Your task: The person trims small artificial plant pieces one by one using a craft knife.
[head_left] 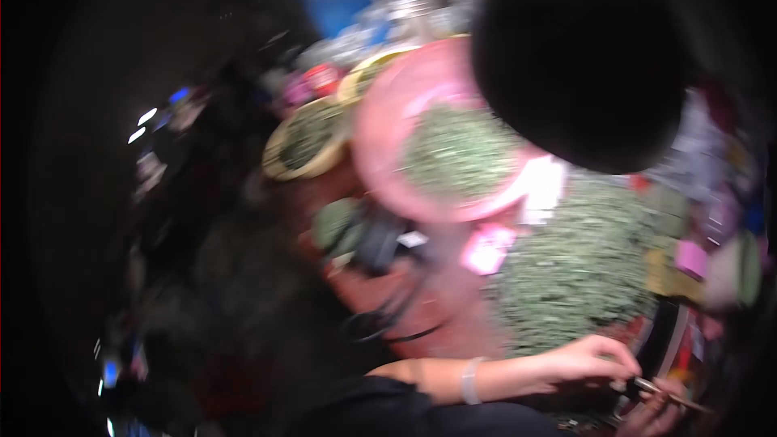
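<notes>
Motion blurs the whole view. My left hand point(595, 360), with a pale band on its wrist, reaches in from the bottom, its fingers bent and pinched near a small dark item point(628, 388). Close beside it at the lower right, my right hand point(660, 411) is closed around a thin, light brown stick-like tool point(676, 397). The tool's near end meets the dark item between the two hands. What my left fingertips grip is too small to make out. Just beyond my hands lies a large heap of small green pieces point(575, 267).
A big pink basin point(376, 154) holds more green pieces. Two yellowish baskets point(275, 163) stand left of it. A pink packet point(488, 248), dark cables point(388, 316) and a green bundle point(338, 226) lie on the reddish surface point(453, 320). A large dark round shape point(583, 57) blocks the upper right.
</notes>
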A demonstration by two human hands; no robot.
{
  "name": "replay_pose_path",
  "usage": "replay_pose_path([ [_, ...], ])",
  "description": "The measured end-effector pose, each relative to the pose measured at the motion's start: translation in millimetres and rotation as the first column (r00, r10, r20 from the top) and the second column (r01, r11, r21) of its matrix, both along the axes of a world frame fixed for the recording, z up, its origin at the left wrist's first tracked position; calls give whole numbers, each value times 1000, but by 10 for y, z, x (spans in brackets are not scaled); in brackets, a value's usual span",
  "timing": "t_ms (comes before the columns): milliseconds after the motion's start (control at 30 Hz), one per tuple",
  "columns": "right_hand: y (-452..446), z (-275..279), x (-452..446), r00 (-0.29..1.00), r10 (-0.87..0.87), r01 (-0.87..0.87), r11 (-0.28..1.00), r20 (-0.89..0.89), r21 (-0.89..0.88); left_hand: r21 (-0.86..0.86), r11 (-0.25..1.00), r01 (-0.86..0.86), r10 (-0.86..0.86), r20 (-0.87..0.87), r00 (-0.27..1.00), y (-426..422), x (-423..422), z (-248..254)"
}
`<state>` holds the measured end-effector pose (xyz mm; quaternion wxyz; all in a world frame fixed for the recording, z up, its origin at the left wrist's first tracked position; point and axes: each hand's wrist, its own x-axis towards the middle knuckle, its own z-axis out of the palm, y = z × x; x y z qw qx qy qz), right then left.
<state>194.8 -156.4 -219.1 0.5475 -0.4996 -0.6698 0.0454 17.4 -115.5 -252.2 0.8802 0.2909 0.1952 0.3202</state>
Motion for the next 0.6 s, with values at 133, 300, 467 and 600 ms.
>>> replay_pose_path([
  [133, -43, -85, -19, 968, 166, -165, 986, -187, 20, -209, 978, -13, -33, -214, 976, -3, -193, 290],
  [300, 64, -134, -14, 973, 212, -194, 965, -90, 175, -218, 973, -73, 20, -237, 971, 98, -245, 73],
  [467, 82, -153, -47, 973, 221, -214, 972, -67, 96, -277, 959, -51, -49, -344, 938, 203, 26, -99],
  [600, 87, -246, -19, 979, 202, -204, 964, 26, 170, -311, 946, -88, -41, -386, 922, 201, 42, -188],
])
